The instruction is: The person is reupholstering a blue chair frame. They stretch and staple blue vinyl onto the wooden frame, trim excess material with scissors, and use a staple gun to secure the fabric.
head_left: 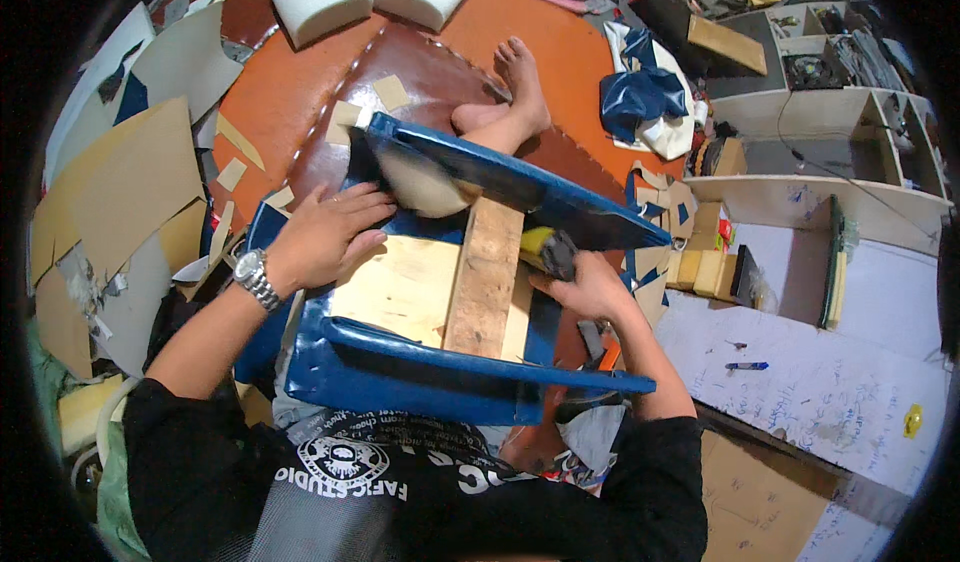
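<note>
Across my lap lies a blue-covered frame [440, 387] with two raised padded sides and a bare wooden panel [400, 277] between them. A wooden crosspiece [482, 282] spans the gap between the sides. My left hand [335, 227], with a metal watch at the wrist, rests on the blue covering at the frame's left end, fingers stretched out. A pale, blurred flap [425, 184] shows beside its fingertips. At the right end, my right hand [590, 284] is closed round a yellow and black hand tool [550, 252]; its exact kind is unclear.
Cut board pieces [125, 187] are heaped at the left. Two white foam blocks [320, 2] sit at the far side of the orange and brown mat [270, 92]. My bare foot [518, 92] extends beyond the frame. White shelving [800, 142] and a blue pen [747, 366] are at the right.
</note>
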{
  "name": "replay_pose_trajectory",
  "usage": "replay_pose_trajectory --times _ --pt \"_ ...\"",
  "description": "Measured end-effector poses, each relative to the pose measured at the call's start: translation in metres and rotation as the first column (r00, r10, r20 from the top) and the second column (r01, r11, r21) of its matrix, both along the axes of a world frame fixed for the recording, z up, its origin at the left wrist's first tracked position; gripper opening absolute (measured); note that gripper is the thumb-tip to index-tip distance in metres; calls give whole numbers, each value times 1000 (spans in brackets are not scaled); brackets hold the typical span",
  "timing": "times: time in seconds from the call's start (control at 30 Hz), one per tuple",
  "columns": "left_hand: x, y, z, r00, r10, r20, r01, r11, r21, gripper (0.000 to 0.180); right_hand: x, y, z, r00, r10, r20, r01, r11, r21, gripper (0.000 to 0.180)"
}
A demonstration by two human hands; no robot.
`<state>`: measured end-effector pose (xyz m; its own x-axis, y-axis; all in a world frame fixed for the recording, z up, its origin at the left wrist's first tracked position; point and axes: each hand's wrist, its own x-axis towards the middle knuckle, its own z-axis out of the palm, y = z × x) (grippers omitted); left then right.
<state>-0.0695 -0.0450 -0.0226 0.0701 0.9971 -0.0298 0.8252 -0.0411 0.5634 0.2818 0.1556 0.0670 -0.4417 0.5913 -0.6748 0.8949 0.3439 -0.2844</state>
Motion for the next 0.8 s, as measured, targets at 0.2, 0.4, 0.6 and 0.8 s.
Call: replay_pose_trajectory --times 0.2,0.4,0.6,0.8 --pt "4 21 -5 777 454 436 -511 860 15 43 -11 -8 110 996 54 -71 -55 998 -9 52" --pt "-12 51 -14 689 511 513 -625 778 65 55 -26 -36 208 992 98 -84 -109 983 -147 38" --pt "-40 45 -26 660 487 572 -517 847 -125 54 103 -63 165 864 -391 -319 383 919 -88 51" --pt "-21 54 47 756 364 544 -572 771 279 45 263 -149 -46 558 -802 -213 761 597 -255 62"
